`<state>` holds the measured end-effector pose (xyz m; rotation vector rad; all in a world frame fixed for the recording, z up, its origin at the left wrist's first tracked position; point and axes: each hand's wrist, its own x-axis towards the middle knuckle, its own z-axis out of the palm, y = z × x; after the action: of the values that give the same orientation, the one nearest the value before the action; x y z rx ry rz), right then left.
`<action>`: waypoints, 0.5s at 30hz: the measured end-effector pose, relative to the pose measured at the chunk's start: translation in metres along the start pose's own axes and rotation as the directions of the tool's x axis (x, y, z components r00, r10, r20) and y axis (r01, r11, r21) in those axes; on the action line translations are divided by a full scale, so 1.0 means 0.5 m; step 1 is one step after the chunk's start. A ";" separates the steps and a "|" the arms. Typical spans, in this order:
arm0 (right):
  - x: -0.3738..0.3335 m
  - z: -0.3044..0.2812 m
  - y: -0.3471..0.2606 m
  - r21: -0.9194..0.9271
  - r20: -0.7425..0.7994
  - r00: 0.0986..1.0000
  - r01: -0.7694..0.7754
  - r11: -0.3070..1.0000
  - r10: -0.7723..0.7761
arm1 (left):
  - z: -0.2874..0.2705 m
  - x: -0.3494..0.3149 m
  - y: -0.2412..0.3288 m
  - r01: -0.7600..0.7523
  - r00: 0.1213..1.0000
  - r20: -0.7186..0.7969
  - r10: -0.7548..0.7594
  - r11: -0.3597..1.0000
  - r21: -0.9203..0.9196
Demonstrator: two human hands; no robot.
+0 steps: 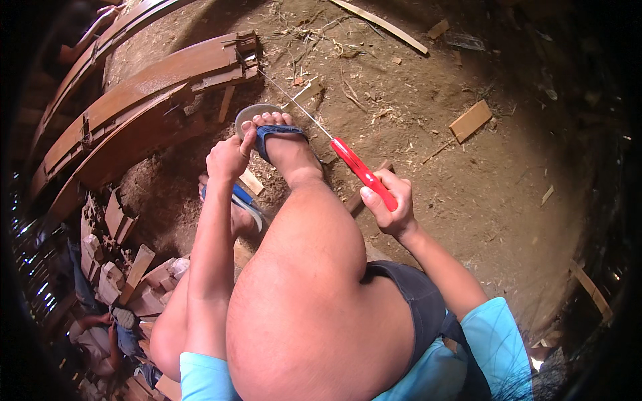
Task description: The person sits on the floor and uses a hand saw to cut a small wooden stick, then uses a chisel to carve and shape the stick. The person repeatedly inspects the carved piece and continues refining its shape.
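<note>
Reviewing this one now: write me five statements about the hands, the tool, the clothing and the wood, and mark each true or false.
1. The right hand grips a red-handled tool. True.
2. The left hand grips the same tool. False: the left hand is by the toes, apart from the tool.
3. The tool points toward the wooden boards at upper left. True.
4. The sleeves are red. False: the sleeves are light blue.
5. A loose wooden block lies on the dirt floor. True.
</note>
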<state>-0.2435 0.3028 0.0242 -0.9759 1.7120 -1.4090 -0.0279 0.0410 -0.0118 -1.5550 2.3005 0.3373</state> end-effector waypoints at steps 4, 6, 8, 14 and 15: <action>-0.001 0.000 0.005 0.034 0.002 1.000 -0.029 0.999 0.029 | -0.006 -0.004 0.001 -0.018 1.000 -0.006 0.019 1.000 0.021; -0.003 0.001 0.006 0.026 0.000 1.000 -0.026 0.999 0.026 | -0.014 -0.009 0.009 -0.017 1.000 0.004 0.017 1.000 0.008; -0.006 0.000 0.006 0.017 -0.011 1.000 -0.011 1.000 0.012 | -0.022 -0.013 0.014 -0.024 1.000 0.009 0.024 1.000 0.004; -0.036 -0.028 -0.007 0.025 0.007 0.999 -0.036 0.999 0.035 | -0.009 -0.015 0.003 -0.004 1.000 -0.016 0.006 0.995 0.096; -0.041 -0.030 -0.008 0.040 0.001 0.999 -0.051 0.998 0.051 | -0.013 -0.015 0.005 0.002 1.000 -0.011 -0.001 0.995 0.096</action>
<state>-0.2465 0.3273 0.0319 -0.9046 1.6910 -1.4051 -0.0287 0.0458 -0.0029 -1.5153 2.2885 0.2148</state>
